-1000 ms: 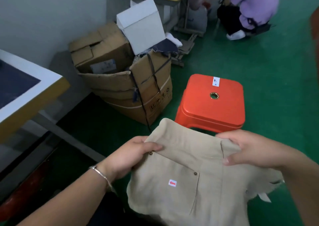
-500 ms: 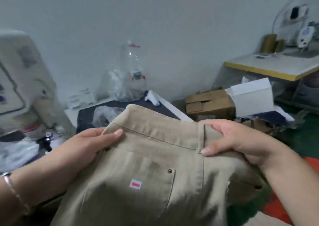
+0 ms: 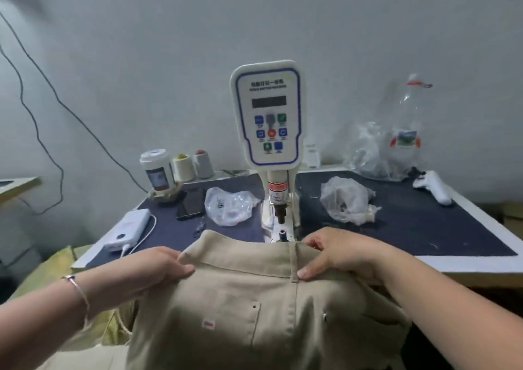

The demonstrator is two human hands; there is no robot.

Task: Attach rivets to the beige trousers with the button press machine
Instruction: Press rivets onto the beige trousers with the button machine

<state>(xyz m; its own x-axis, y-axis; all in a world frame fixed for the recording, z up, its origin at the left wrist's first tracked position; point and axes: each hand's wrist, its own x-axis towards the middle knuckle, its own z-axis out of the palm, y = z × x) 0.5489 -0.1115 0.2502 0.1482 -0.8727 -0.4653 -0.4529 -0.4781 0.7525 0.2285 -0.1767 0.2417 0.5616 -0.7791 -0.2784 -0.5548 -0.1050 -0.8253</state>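
The beige trousers (image 3: 249,299) hang in front of me, waistband up, at the table's near edge. My left hand (image 3: 147,270) grips the waistband at its left end, thumb on top. At a belt loop on the right, my right hand (image 3: 336,253) pinches the waistband. Two small metal rivets and a pink sticker show on the pocket below. The white button press machine (image 3: 268,115) stands straight ahead on the dark table (image 3: 424,228). Its punch (image 3: 280,214) and lower die (image 3: 282,232) sit just beyond the waistband's top edge.
Two crumpled plastic bags (image 3: 229,205) lie either side of the machine. At the left are a white power bank (image 3: 128,228) with cable, a black phone (image 3: 192,202), thread cones (image 3: 184,166) and a white cup. A clear bottle (image 3: 407,132) and white tool (image 3: 433,185) sit far right.
My view has swung left from the floor and boxes to the machine. Both hands kept their hold and brought the trousers' waistband up to the press.
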